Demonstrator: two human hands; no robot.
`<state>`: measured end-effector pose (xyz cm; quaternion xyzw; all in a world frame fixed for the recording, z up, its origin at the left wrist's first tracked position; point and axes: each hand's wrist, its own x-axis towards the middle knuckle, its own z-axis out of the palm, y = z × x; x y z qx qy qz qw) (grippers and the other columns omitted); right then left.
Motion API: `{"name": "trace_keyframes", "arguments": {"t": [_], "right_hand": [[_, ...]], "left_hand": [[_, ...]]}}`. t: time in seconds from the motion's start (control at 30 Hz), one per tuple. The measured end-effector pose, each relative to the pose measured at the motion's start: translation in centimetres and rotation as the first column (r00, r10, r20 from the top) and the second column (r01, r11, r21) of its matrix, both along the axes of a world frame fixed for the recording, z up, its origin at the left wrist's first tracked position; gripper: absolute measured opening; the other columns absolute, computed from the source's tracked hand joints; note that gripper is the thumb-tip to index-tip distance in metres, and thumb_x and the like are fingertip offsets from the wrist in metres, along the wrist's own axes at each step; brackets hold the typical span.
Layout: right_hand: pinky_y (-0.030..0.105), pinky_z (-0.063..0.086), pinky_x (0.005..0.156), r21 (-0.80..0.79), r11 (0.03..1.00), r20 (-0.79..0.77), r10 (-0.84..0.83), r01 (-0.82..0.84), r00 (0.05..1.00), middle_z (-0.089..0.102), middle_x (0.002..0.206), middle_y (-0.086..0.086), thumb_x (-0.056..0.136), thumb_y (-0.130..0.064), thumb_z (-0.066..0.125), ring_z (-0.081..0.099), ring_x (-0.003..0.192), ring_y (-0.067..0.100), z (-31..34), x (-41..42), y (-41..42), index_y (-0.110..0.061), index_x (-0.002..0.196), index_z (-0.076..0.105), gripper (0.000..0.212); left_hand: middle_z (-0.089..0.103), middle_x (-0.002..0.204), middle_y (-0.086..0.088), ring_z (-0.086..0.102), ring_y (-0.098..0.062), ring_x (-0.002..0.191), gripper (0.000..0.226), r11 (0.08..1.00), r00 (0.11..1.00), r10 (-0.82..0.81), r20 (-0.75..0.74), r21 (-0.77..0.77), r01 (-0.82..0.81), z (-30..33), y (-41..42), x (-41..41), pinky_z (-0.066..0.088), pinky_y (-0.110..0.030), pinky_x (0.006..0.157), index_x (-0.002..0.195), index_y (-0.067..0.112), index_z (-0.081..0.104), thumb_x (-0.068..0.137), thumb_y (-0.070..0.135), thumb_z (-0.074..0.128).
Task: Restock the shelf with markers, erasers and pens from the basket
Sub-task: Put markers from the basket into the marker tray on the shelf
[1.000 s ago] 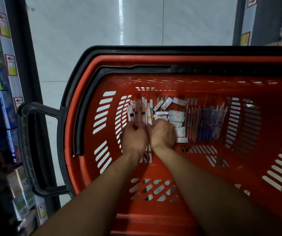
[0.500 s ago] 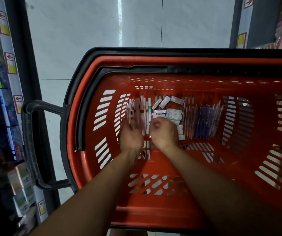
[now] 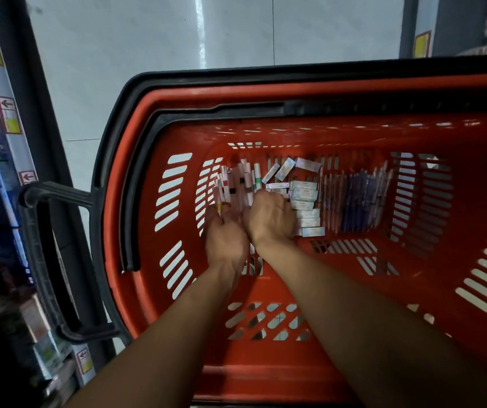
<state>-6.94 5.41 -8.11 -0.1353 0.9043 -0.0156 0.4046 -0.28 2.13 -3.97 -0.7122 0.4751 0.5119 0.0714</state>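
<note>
Both your hands are down in the red slotted plastic basket (image 3: 354, 260). Your left hand (image 3: 226, 240) grips the white barrel markers (image 3: 237, 184); your right hand (image 3: 270, 219) curls over their near ends, grasp unclear.

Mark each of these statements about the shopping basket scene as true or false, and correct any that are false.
1. The basket is red with a black rim. True.
2. The pens lie to the left of the markers. False: the pens lie on the right, beyond the erasers.
3. Both hands are inside the basket. True: the left hand and right hand sit side by side at the markers.
4. The boxed erasers lie between the markers and the pens. True.
5. The basket stands on a wooden table. False: pale floor tiles show beside it.
6. The right hand is lifting a pen out. False: it is by the markers and erasers, away from the pens.
</note>
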Motion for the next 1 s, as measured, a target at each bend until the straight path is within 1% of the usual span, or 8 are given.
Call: {"name": "trace_keyframes", "arguments": {"t": [0.13, 0.27, 0.33, 0.43, 0.63, 0.77, 0.9, 1.0], "right_hand": [[0.034, 0.057, 0.071, -0.141, 0.98, 0.058, -0.131, 0.138, 0.99, 0.074, 0.096, 0.001, 0.094, -0.042, 0.069, 0.071, 0.088, 0.027, 0.6, -0.1, 0.6, -0.024, 0.105, 0.073, 0.021], [0.03, 0.059, 0.06, -0.345, 0.887, 0.302, -0.204, 0.306, 0.931, 0.074, 0.087, -0.015, 0.092, -0.036, 0.071, 0.069, 0.075, 0.005, 2.3, 0.3, 1.9, -0.048, 0.098, 0.068, 0.014], [0.031, 0.062, 0.062, -0.373, 0.838, 0.424, -0.229, 0.399, 0.876, 0.075, 0.085, -0.017, 0.089, -0.038, 0.071, 0.071, 0.074, 0.003, 3.1, 0.4, 2.6, -0.044, 0.099, 0.069, 0.012], [0.043, 0.064, 0.078, -0.363, 0.752, 0.565, -0.292, 0.55, 0.772, 0.078, 0.085, -0.011, 0.088, -0.017, 0.075, 0.075, 0.079, 0.01, 3.7, 0.1, 3.9, -0.035, 0.085, 0.077, 0.018], [0.016, 0.052, 0.067, -0.282, 0.828, 0.346, -0.384, 0.485, 0.856, 0.077, 0.097, -0.01, 0.096, -0.017, 0.068, 0.069, 0.078, 0.0, 3.0, -1.3, 4.0, -0.023, 0.104, 0.079, 0.014], [0.029, 0.059, 0.075, -0.184, 0.921, 0.19, -0.309, 0.343, 0.932, 0.078, 0.1, -0.003, 0.099, -0.032, 0.066, 0.072, 0.086, 0.017, 1.7, -1.4, 2.2, -0.024, 0.107, 0.079, 0.018], [0.032, 0.057, 0.071, -0.036, 0.986, 0.09, -0.16, 0.164, 0.983, 0.073, 0.092, 0.001, 0.102, -0.037, 0.06, 0.069, 0.086, 0.023, 0.6, -0.9, 0.8, -0.023, 0.098, 0.078, 0.023], [0.028, 0.047, 0.064, 0.037, 0.995, 0.011, -0.095, 0.094, 0.995, 0.074, 0.094, 0.005, 0.102, -0.036, 0.06, 0.07, 0.086, 0.025, 0.3, -0.9, 0.0, -0.021, 0.099, 0.079, 0.024]], "left_hand": [[0.072, 0.099, 0.014, 0.07, -0.011, 0.095, 0.021, 0.998, 1.0, 0.023, 0.002, 0.062, -0.023, 0.4, -0.1, 0.1, 0.056, -0.039, 0.084, 0.122, 0.038, 0.056, 0.109, 0.048, 0.043], [0.073, 0.087, 0.019, 0.07, 0.0, 0.084, 0.022, 0.998, 1.0, -0.009, -0.003, 0.056, 0.009, 0.6, -0.4, -0.3, 0.055, -0.028, 0.074, 0.111, 0.037, 0.056, 0.1, 0.056, 0.059], [0.073, 0.085, 0.016, 0.071, -0.002, 0.082, 0.017, 0.998, 0.999, -0.043, -0.02, 0.034, 0.044, 0.7, -0.4, -0.6, 0.056, -0.029, 0.073, 0.099, 0.036, 0.059, 0.101, 0.053, 0.06], [0.075, 0.103, 0.003, 0.074, -0.017, 0.093, 0.028, 0.995, 0.996, -0.089, -0.032, 0.049, 0.091, 1.0, -0.5, -1.0, 0.061, -0.041, 0.082, 0.117, 0.023, 0.062, 0.109, 0.046, 0.047], [0.065, 0.096, -0.001, 0.062, -0.013, 0.08, 0.033, 0.994, 0.999, 0.04, -0.001, 0.097, -0.04, 0.4, -1.0, -0.4, 0.056, -0.032, 0.073, 0.134, 0.008, 0.058, 0.113, 0.026, 0.042], [0.076, 0.094, -0.01, 0.074, -0.03, 0.084, 0.03, 0.99, 0.999, 0.043, 0.005, 0.133, -0.043, 0.8, -1.0, -0.8, 0.058, -0.035, 0.071, 0.114, 0.02, 0.068, 0.111, 0.039, 0.046], [0.077, 0.079, 0.013, 0.073, -0.001, 0.069, 0.036, 0.991, 0.999, 0.036, -0.036, 0.127, -0.031, 0.9, -0.8, -0.6, 0.052, -0.031, 0.067, 0.091, 0.029, 0.073, 0.106, 0.052, 0.05], [0.078, 0.08, 0.014, 0.072, -0.001, 0.068, 0.038, 0.99, 0.999, 0.033, -0.017, 0.138, -0.03, 0.8, -0.9, -0.6, 0.049, -0.03, 0.068, 0.096, 0.029, 0.074, 0.104, 0.058, 0.051]]}}
